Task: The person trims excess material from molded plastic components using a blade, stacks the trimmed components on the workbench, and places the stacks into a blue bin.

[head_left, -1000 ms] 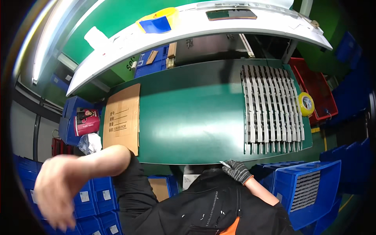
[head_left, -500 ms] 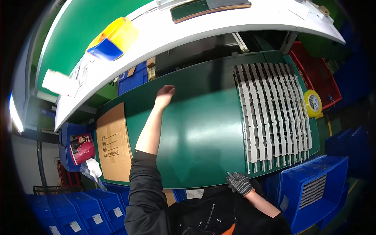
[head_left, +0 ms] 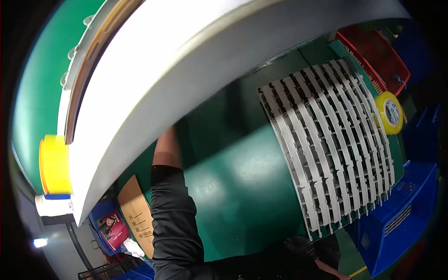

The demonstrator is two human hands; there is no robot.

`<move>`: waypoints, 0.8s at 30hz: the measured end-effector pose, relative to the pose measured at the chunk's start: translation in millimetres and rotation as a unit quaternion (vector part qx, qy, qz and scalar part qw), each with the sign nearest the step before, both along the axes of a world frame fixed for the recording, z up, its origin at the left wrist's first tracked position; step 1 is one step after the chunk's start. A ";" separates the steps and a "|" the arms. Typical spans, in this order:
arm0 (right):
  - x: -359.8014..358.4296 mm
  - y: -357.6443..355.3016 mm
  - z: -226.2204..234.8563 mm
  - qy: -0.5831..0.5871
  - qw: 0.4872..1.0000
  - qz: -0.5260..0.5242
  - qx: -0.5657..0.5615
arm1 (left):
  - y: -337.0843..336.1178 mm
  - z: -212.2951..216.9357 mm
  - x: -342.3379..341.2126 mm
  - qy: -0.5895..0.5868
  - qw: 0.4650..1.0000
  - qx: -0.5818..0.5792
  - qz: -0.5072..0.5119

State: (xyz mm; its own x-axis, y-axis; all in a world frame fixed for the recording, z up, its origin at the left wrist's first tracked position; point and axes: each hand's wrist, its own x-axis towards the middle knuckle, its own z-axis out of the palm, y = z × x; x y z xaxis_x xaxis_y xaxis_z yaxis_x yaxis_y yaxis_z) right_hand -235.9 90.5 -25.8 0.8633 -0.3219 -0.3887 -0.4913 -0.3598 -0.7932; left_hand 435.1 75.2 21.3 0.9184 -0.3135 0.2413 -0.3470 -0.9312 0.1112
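Observation:
My left arm in a black sleeve point(head_left: 172, 224) stretches forward over the green table point(head_left: 242, 186). The bare forearm point(head_left: 164, 149) runs under the white overhead shelf point(head_left: 186, 79), whose edge hides my left hand. My right hand point(head_left: 301, 245), in a dark glove, rests at the table's near edge, right by the near corner of a white slatted rack point(head_left: 326, 154). I cannot make out whether its fingers grip anything. The rack lies flat on the right half of the table.
A yellow tape roll point(head_left: 389, 112) sits past the rack's right side, with a red bin point(head_left: 378, 56) behind it and a blue bin point(head_left: 401, 210) below. A yellow bin point(head_left: 55, 163) stands on the shelf. Cardboard point(head_left: 137, 214) and a red package point(head_left: 114, 226) lie at the left.
My left arm has swung up from my lower left and reached forward over the table until the hand vanished under the shelf. The view has closed in on the shelf. My right hand stayed put.

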 end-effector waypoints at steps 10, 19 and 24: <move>17.8 -13.3 -12.2 0.030 0.999 -0.012 0.006 | -32.5 -6.8 11.2 0.038 0.994 0.099 -0.018; 23.1 -22.1 -14.4 0.014 1.000 -0.015 -0.004 | -120.9 11.2 -43.5 -0.033 0.990 0.014 -0.134; 24.7 -21.1 -13.9 0.019 0.999 -0.036 -0.008 | -201.5 4.4 -69.5 -0.021 0.972 0.050 -0.229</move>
